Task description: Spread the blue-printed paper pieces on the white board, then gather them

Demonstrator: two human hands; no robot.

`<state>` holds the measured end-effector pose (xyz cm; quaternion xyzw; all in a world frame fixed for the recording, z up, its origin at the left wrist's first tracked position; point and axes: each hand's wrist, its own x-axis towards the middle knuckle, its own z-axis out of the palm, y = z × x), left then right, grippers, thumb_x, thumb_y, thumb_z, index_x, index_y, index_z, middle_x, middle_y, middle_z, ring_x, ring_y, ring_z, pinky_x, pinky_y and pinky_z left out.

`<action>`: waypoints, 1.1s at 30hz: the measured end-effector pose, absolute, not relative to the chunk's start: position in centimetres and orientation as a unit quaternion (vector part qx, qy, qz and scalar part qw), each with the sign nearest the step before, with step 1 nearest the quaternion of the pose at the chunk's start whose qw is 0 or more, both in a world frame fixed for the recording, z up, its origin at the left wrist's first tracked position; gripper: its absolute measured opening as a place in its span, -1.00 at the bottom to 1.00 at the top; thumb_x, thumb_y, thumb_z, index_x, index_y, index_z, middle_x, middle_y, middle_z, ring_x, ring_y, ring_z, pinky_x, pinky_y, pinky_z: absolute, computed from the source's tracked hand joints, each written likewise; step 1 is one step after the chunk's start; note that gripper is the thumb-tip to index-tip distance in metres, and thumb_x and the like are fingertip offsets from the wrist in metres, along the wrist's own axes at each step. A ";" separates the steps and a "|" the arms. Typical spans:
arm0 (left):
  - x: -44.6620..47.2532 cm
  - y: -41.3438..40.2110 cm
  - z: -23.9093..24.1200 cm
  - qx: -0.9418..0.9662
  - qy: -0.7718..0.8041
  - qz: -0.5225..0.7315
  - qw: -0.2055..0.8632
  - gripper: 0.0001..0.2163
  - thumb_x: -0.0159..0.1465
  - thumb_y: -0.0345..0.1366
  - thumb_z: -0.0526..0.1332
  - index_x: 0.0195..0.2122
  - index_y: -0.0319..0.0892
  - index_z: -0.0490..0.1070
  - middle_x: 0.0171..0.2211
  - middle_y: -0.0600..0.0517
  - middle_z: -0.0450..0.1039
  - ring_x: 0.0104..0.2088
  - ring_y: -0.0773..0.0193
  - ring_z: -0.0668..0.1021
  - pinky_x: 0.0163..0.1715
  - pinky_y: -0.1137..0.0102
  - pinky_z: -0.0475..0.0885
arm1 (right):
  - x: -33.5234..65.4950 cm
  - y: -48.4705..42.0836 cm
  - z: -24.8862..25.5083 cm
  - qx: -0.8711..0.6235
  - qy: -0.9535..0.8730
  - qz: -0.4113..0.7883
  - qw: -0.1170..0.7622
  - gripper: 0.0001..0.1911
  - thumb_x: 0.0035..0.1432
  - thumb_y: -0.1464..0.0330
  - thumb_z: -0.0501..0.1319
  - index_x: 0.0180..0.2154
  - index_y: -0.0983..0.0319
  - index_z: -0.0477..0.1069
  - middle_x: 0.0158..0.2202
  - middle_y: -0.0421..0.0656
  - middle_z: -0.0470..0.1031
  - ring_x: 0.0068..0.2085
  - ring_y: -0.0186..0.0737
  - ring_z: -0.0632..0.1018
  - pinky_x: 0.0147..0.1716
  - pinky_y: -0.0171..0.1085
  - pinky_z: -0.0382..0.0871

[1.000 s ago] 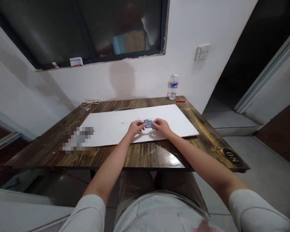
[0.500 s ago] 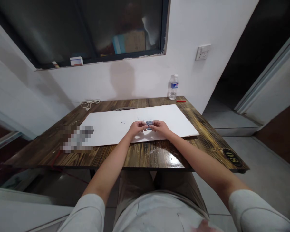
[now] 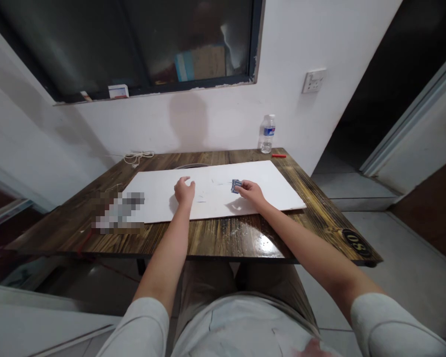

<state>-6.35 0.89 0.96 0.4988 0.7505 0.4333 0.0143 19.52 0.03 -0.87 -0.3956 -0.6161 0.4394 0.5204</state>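
Note:
Between the thumb and fingers of my right hand (image 3: 250,190) is a small flat blue-grey piece (image 3: 235,186) with light markings; its exact kind is too small to make out. It is held just above a white board (image 3: 156,193). To the left, my left hand (image 3: 185,189) hovers over the same board with thumb and forefinger apart and nothing visible in them. Thin dark marks (image 3: 201,201) show on the board between and beyond the hands.
The board lies on a brown wooden table (image 3: 223,243). At the back right stand a water bottle (image 3: 268,134) and a red pen-like stick (image 3: 278,155). A bundled white cord (image 3: 137,157) lies back left. A blurred-out patch (image 3: 121,213) covers the board's left end.
My hands were together at the blue-grey piece. The left has let go and moved left, its fingers parting. The right keeps the piece, slightly to the right and tilted up.

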 end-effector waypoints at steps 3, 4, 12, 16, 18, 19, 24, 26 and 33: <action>-5.9 0.3 0.8 0.538 0.794 0.281 -0.030 -0.64 0.20 -0.26 0.22 0.04 -0.13 0.41 0.08 -0.11 0.44 0.15 -0.01 0.38 0.09 0.17 0.30 | 19.5 0.0 -0.8 -0.392 -0.617 0.443 0.519 -0.63 -0.08 0.06 0.28 -0.58 0.20 0.29 -0.65 -0.30 0.23 -0.55 -0.36 0.22 -0.52 -0.30 0.04; -5.7 0.1 0.7 0.548 0.800 0.240 -0.035 -0.63 0.21 -0.25 0.22 0.06 -0.13 0.40 0.10 -0.13 0.43 0.16 -0.04 0.37 0.09 0.13 0.29 | 19.5 0.0 -0.9 -0.390 -0.618 0.442 0.519 -0.63 -0.08 0.06 0.28 -0.58 0.20 0.30 -0.65 -0.30 0.23 -0.55 -0.36 0.22 -0.52 -0.30 0.05; -5.8 0.0 1.0 0.612 0.781 0.116 -0.049 -0.74 0.28 -0.26 0.13 -0.08 -0.10 0.53 -0.11 -0.13 0.55 -0.01 0.00 0.50 -0.10 0.23 0.39 | 19.5 0.4 -1.0 -0.409 -0.619 0.424 0.519 -0.59 -0.11 0.00 0.28 -0.58 0.20 0.30 -0.65 -0.28 0.26 -0.53 -0.33 0.26 -0.51 -0.30 0.07; -6.1 0.2 1.1 0.629 0.764 0.134 -0.051 -0.74 0.26 -0.29 0.16 -0.06 -0.10 0.53 -0.11 -0.09 0.56 -0.05 0.08 0.53 -0.11 0.31 0.40 | 19.5 0.4 -1.0 -0.404 -0.621 0.420 0.523 -0.60 -0.10 0.02 0.28 -0.59 0.21 0.29 -0.65 -0.29 0.24 -0.54 -0.34 0.25 -0.50 -0.30 0.06; -6.1 0.2 1.1 0.635 0.759 0.136 -0.048 -0.73 0.25 -0.30 0.17 -0.06 -0.12 0.54 -0.10 -0.09 0.56 -0.06 0.09 0.54 -0.10 0.32 0.40 | 19.5 0.4 -1.0 -0.407 -0.620 0.419 0.524 -0.60 -0.09 0.03 0.28 -0.59 0.20 0.28 -0.65 -0.29 0.23 -0.54 -0.34 0.24 -0.51 -0.30 0.06; -6.1 0.3 1.1 0.637 0.757 0.134 -0.049 -0.73 0.25 -0.31 0.17 -0.06 -0.12 0.54 -0.10 -0.09 0.57 -0.06 0.09 0.54 -0.10 0.32 0.40 | 19.5 0.3 -1.0 -0.408 -0.621 0.417 0.523 -0.60 -0.09 0.03 0.28 -0.60 0.20 0.28 -0.66 -0.29 0.23 -0.54 -0.34 0.24 -0.50 -0.30 0.06; -6.0 0.4 1.3 0.649 0.750 0.114 -0.062 -0.69 0.24 -0.40 0.10 -0.09 -0.15 0.57 -0.10 -0.14 0.57 -0.06 0.06 0.55 -0.08 0.29 0.40 | 19.5 0.4 -1.1 -0.413 -0.627 0.409 0.519 -0.59 -0.08 0.02 0.27 -0.61 0.20 0.27 -0.65 -0.29 0.23 -0.54 -0.34 0.25 -0.50 -0.30 0.07; -6.0 0.3 1.4 0.657 0.744 0.098 -0.063 -0.72 0.23 -0.39 0.11 -0.14 -0.18 0.59 -0.14 -0.17 0.57 -0.08 0.04 0.55 -0.10 0.28 0.41 | 19.6 0.5 -1.2 -0.416 -0.626 0.409 0.518 -0.58 -0.08 0.01 0.27 -0.60 0.19 0.27 -0.66 -0.29 0.24 -0.54 -0.33 0.26 -0.51 -0.30 0.09; -5.5 0.2 1.8 0.673 0.734 0.058 -0.066 -0.72 0.22 -0.41 0.11 -0.16 -0.23 0.59 -0.17 -0.23 0.56 -0.11 0.00 0.55 -0.09 0.25 0.41 | 19.6 0.9 -1.8 -0.419 -0.634 0.401 0.511 -0.58 -0.06 -0.01 0.26 -0.58 0.19 0.28 -0.65 -0.28 0.25 -0.54 -0.31 0.27 -0.51 -0.30 0.09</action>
